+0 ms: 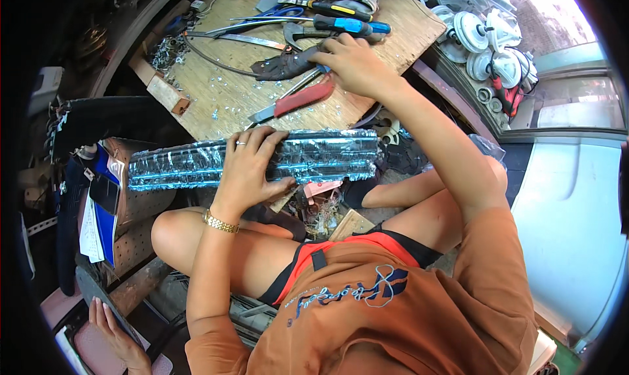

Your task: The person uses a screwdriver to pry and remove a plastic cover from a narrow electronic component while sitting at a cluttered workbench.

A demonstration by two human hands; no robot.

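My left hand [249, 168], with a ring and a gold wristwatch, lies across a long finned metal piece [327, 155], silver with blue-tinted edges. Its fingers are over the top and its thumb is bent along the near side. The piece spans above my knees, by the board's near edge. Over the tools on the wooden board, my right hand [354, 63] has its fingers curled down. Beneath them are a bit of blue and a thin metal shaft [304, 80]; the palm hides what it grips. Beside it are a red-handled utility knife [304, 99] and a dark glove-like thing [285, 65].
Blue-and-black screwdrivers [352, 25], a hammer head [291, 34] and other hand tools lie at the board's far side. Metal scraps [167, 54] gather at its left edge. White fan-like parts [472, 31] stand far right. Another person's hand [118, 335] shows lower left.
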